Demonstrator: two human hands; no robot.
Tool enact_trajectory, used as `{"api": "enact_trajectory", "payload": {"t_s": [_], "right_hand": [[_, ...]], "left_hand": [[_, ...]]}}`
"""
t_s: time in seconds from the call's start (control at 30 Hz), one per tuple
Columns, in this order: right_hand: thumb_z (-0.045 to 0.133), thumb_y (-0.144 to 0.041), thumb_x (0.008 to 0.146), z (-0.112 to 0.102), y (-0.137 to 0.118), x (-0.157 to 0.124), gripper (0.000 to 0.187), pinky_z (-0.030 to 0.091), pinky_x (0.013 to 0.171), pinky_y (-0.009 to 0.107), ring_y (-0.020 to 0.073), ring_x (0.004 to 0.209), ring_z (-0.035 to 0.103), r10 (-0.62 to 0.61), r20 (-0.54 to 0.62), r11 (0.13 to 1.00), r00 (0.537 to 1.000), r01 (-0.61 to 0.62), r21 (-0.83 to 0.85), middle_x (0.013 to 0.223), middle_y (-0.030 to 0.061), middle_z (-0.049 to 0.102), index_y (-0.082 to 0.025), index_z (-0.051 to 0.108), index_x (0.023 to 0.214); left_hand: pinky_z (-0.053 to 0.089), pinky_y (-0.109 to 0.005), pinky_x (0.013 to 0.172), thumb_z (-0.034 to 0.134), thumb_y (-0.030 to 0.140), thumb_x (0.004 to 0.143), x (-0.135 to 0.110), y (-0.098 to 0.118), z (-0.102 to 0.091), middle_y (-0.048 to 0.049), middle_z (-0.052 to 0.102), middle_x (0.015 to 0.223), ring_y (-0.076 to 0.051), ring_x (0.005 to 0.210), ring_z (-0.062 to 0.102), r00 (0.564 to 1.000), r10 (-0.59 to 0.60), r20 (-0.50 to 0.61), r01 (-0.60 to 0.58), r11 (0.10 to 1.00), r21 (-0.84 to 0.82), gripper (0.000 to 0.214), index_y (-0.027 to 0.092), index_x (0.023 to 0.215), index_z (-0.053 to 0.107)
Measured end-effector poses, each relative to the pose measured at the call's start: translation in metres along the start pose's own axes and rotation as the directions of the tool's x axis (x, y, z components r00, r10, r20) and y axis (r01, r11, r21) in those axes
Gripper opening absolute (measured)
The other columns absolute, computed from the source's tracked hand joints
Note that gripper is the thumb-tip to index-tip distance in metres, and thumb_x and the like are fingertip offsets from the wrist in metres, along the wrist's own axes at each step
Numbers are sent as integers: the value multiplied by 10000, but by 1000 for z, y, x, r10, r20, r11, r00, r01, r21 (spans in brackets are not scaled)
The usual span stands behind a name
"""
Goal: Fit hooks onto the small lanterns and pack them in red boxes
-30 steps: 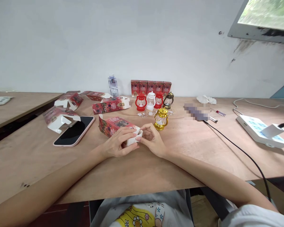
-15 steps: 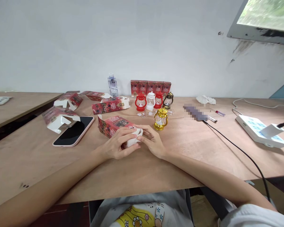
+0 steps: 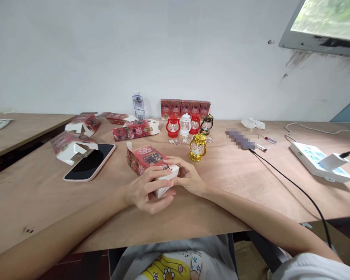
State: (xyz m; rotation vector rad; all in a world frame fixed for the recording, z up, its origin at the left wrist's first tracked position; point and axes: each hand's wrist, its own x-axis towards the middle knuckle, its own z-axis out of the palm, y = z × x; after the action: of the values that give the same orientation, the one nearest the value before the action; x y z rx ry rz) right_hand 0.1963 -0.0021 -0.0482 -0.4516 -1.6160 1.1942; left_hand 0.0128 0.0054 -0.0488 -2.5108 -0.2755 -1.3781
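A red printed cardboard box (image 3: 147,156) lies tilted between my hands, its white end toward me and a flap standing up at its far left end. My left hand (image 3: 148,190) wraps around the near left side, fingers across the white end. From the right, my right hand (image 3: 188,177) grips the near right corner, fingers on top and thumb at the white end. Just beyond my right hand stands a small gold lantern (image 3: 197,147). Behind it are two red lanterns, one being the left red lantern (image 3: 173,126), a white lantern (image 3: 184,125) and a bronze lantern (image 3: 207,125).
Several upright red boxes (image 3: 181,107) and a water bottle (image 3: 138,105) stand by the wall. Opened boxes (image 3: 135,130) and a phone (image 3: 90,162) lie left. A screwdriver (image 3: 266,139), crumpled tissue (image 3: 252,123), black cable (image 3: 291,186) and power strip (image 3: 315,157) are right.
The near end of the box now shows a flat white face where its flaps stood partly open. The box has shifted slightly right and toward me, with both hands still on it.
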Motion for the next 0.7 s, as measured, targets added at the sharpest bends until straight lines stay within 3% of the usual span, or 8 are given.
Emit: {"api": "enact_trajectory", "payload": {"t_s": [0.13, 0.23, 0.27, 0.37, 0.5, 0.57, 0.63, 0.7], "right_hand": [[805, -466, 613, 0, 2, 1, 533, 470, 997, 388, 211, 1181, 542, -50, -115, 995, 992, 39, -94, 1280, 57, 541, -291, 627, 1084], [774, -442, 677, -8, 1, 2, 447, 492, 976, 401, 231, 1231, 495, -196, -159, 928, 968, 130, -349, 1320, 63, 504, -312, 639, 1083], [747, -402, 726, -11, 0, 2, 361, 484, 988, 413, 231, 1232, 488, -241, -110, 871, 964, 165, -462, 1308, 61, 520, -322, 655, 1067], [607, -262, 860, -18, -2, 3, 212, 458, 1018, 444, 217, 1180, 514, -225, 177, 688, 958, 285, -667, 1228, 37, 608, -367, 687, 1026], [598, -244, 860, -16, -4, 3, 247, 507, 963, 399, 192, 1104, 569, -126, 368, 651, 921, 356, -670, 1196, -12, 646, -411, 672, 1027], [637, -292, 835, -17, -5, 4, 260, 513, 956, 391, 189, 1101, 576, -127, 409, 638, 904, 390, -664, 1220, -27, 632, -433, 651, 1053], [683, -355, 793, -24, -7, 5, 296, 470, 1010, 440, 213, 1148, 551, -185, 386, 557, 904, 420, -717, 1246, -31, 606, -456, 636, 1067], [705, -371, 766, -37, -8, 6, 307, 385, 1075, 513, 255, 1229, 487, -312, 232, 411, 921, 351, -842, 1269, -22, 567, -457, 638, 1052]], "left_hand": [[554, -321, 742, 757, 402, 684, 12, -9, -7, -48, 524, 1100, -186, 943, 593, 951, 297, -87, -281, 947, 158, 429, 258, 1027, 543], [513, -430, 857, 648, 577, 712, 24, -11, -14, -115, 457, 1206, -259, 1058, 524, 988, -20, -156, 48, 982, 181, 621, 222, 1198, 495], [469, -484, 931, 636, 567, 723, 27, -11, -15, -129, 427, 1246, -291, 1137, 478, 966, -179, -188, 212, 962, 175, 663, 219, 1257, 456], [308, -579, 1070, 639, 494, 757, 30, -8, -12, -132, 345, 1334, -335, 1314, 313, 787, -559, -262, 599, 795, 100, 691, 239, 1339, 367], [382, -538, 1032, 659, 439, 762, 27, -15, -9, -96, 431, 1262, -292, 1236, 426, 574, -785, -234, 796, 602, -67, 617, 263, 1291, 394], [431, -494, 995, 679, 400, 750, 26, -23, -12, -78, 479, 1210, -262, 1165, 491, 575, -789, -217, 789, 605, -107, 572, 262, 1240, 419], [425, -476, 1004, 719, 372, 711, 27, -30, -19, -72, 473, 1223, -257, 1183, 482, 655, -718, -235, 724, 686, -74, 556, 256, 1175, 436], [402, -487, 1023, 758, 367, 666, 29, -33, -26, -83, 430, 1279, -274, 1239, 436, 743, -621, -251, 641, 768, 0, 580, 250, 1126, 425]]}}
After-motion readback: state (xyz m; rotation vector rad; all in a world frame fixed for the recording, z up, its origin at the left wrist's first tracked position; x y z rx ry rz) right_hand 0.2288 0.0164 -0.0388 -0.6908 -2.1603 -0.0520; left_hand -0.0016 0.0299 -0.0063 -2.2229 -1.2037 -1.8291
